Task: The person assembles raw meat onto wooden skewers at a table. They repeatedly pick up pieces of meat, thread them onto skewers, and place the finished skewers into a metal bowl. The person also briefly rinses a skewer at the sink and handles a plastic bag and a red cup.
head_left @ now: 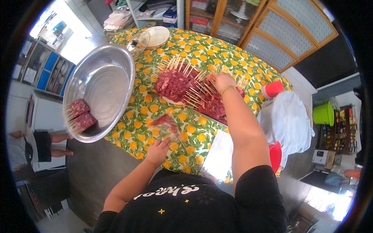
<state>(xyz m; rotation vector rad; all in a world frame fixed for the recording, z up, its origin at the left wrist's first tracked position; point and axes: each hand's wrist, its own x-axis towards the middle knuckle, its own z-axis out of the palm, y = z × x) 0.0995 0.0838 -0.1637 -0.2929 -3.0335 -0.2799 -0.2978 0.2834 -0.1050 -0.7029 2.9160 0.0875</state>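
Observation:
Raw red meat skewers lie in two heaps on the table, one (173,86) on a pale plate and another (215,106) on a tray to its right. My right hand (224,82) reaches over the right heap, its fingers closed on a meat skewer at the far side; the fingertips are partly hidden. Nearer to me, a clear plastic bag (175,130) with some red meat in it lies on the tablecloth. My left hand (158,150) pinches the near edge of this bag.
A large metal basin (130,73) at the left holds packed bundles of meat skewers (82,122). Behind stand a glass lid (139,42) and a white plate (158,37). Red cups (273,89), a white plastic bag (287,120) and a white sheet (218,153) are to the right.

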